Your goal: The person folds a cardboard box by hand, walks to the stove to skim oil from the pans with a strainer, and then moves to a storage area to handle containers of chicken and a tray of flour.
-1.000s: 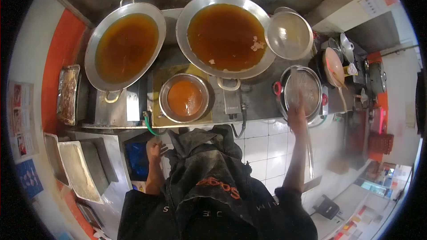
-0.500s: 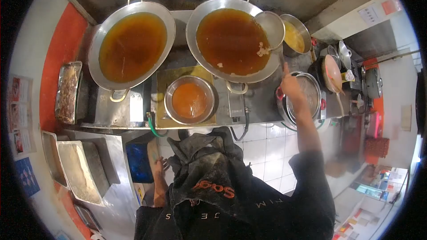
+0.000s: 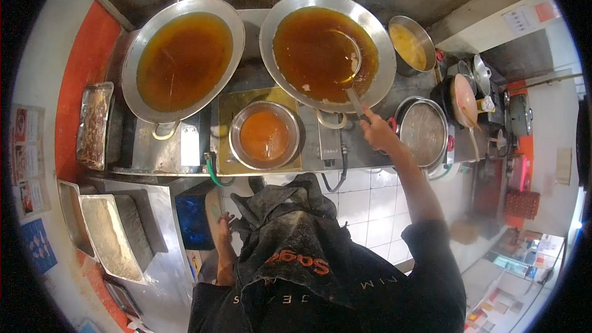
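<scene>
My right hand is closed around the handle of a round ladle-like strainer. The strainer's head is down in the brown oil of the right wok, with small pale bits beside it. My left hand hangs low beside my apron with its fingers apart, holding nothing. A second wok of brown oil stands to the left. Between and below the woks sits a steel bowl of orange liquid.
A pot with yellow contents stands right of the wok. Nearer are a round sieve over a pot and a pan. Metal trays are at the left, with a dark blue crate beside my left hand.
My right hand has moved left and down toward me. The strainer's head has gone from the wok's right rim into the oil. My left hand has shifted slightly.
</scene>
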`<state>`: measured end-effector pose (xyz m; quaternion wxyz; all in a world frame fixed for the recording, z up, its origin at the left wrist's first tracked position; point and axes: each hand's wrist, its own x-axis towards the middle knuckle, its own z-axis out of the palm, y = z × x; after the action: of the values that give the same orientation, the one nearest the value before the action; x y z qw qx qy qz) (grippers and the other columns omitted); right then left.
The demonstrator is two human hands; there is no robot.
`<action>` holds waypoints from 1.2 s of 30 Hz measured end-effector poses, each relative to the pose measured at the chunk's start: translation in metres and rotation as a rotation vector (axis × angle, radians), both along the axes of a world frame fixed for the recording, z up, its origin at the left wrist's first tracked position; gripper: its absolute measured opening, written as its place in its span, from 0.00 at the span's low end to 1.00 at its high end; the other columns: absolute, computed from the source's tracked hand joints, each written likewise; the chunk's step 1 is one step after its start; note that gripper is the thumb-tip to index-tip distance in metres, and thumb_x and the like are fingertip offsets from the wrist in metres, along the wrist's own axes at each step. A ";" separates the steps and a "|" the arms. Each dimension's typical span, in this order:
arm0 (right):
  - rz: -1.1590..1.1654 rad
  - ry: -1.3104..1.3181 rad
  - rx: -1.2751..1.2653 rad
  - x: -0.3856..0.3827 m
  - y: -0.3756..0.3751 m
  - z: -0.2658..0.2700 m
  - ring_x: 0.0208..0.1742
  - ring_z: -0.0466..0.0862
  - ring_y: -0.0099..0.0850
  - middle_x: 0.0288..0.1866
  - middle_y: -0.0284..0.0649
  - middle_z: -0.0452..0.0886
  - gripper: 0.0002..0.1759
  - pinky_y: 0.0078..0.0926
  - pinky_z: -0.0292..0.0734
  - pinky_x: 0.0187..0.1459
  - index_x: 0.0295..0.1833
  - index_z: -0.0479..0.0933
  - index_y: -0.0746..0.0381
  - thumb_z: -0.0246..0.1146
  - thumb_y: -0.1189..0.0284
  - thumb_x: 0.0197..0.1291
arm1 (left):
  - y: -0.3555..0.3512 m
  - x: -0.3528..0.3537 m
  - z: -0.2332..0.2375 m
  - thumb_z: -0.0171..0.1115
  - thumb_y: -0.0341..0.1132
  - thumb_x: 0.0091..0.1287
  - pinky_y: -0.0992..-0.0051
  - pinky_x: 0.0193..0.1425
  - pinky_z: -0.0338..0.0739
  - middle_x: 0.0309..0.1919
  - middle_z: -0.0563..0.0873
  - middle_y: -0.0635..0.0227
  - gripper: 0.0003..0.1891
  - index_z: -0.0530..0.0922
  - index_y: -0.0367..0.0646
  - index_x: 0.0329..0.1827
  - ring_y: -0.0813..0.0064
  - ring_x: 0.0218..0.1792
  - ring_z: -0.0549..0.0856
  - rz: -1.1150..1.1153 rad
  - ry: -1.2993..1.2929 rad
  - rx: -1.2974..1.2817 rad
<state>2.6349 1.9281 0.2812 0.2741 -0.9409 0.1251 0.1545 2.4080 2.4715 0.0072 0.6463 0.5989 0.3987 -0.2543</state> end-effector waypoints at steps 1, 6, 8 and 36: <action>-0.064 0.092 0.104 0.002 0.010 0.012 0.46 0.82 0.59 0.44 0.67 0.80 0.32 0.46 0.75 0.52 0.74 0.58 0.65 0.55 0.68 0.66 | -0.001 0.004 0.002 0.54 0.48 0.68 0.57 0.52 0.75 0.53 0.82 0.53 0.27 0.69 0.39 0.63 0.56 0.49 0.83 0.027 0.020 0.017; 0.030 -0.016 0.186 -0.001 -0.003 -0.029 0.36 0.84 0.48 0.46 0.66 0.79 0.32 0.40 0.79 0.44 0.74 0.58 0.66 0.55 0.69 0.66 | 0.004 0.002 -0.005 0.57 0.47 0.67 0.57 0.52 0.75 0.49 0.83 0.52 0.27 0.69 0.36 0.61 0.56 0.48 0.84 0.108 -0.001 -0.003; 0.049 -0.028 0.288 -0.001 0.006 -0.017 0.28 0.81 0.38 0.45 0.63 0.78 0.32 0.36 0.80 0.33 0.74 0.58 0.64 0.55 0.69 0.67 | 0.005 0.002 -0.006 0.58 0.46 0.66 0.61 0.48 0.77 0.48 0.83 0.53 0.26 0.71 0.36 0.60 0.57 0.46 0.85 0.107 -0.024 -0.032; -0.105 0.198 0.510 -0.029 0.051 0.062 0.16 0.65 0.20 0.18 0.29 0.66 0.35 0.24 0.65 0.20 0.79 0.47 0.57 0.52 0.69 0.71 | -0.002 0.010 -0.004 0.58 0.48 0.68 0.77 0.35 0.73 0.52 0.84 0.56 0.28 0.68 0.39 0.65 0.67 0.43 0.84 -0.009 -0.008 -0.034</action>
<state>2.6061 1.9788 0.3428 0.4964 -0.8139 0.1570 0.2579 2.4182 2.4698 0.0030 0.6570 0.5904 0.3892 -0.2615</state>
